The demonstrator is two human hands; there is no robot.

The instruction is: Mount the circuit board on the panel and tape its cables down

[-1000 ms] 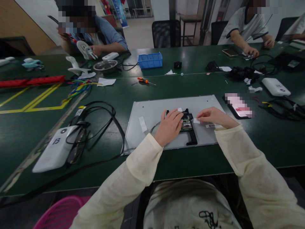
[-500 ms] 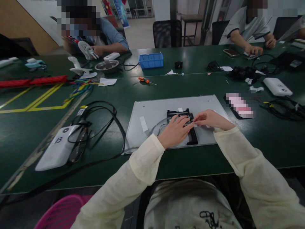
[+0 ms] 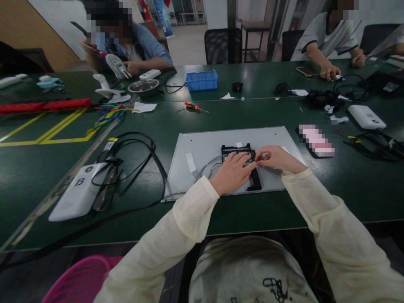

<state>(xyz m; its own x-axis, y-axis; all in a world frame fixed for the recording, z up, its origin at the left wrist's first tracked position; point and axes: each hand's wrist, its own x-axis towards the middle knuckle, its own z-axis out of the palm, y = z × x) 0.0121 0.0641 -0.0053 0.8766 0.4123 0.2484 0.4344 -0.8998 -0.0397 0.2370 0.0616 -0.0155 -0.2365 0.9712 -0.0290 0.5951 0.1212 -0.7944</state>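
A flat grey-white panel (image 3: 183,153) lies on the table in front of me. On it sits a black plastic frame (image 3: 255,182) with a circuit board partly showing under my fingers. Grey wires (image 3: 206,163) run out from its left side. My left hand (image 3: 232,171) rests across the frame, fingers stretched over the board. At the frame's right edge, my right hand (image 3: 273,159) pinches with thumb and forefinger, close to the left fingertips. What it pinches is too small to make out. White strips, one a label (image 3: 190,163), are stuck on the panel.
Left of the panel lie a white device (image 3: 77,191) and looped black cable (image 3: 153,155). A phone (image 3: 316,142) is at the right. Beyond are an orange screwdriver (image 3: 195,107), a blue basket (image 3: 201,81) and a metal bowl (image 3: 143,86). Two people sit opposite.
My hands keep nearly the same place; a small white bit seen by my right fingertips is now mostly hidden. The right-hand co-worker's hand has shifted left. The whole view has moved slightly.
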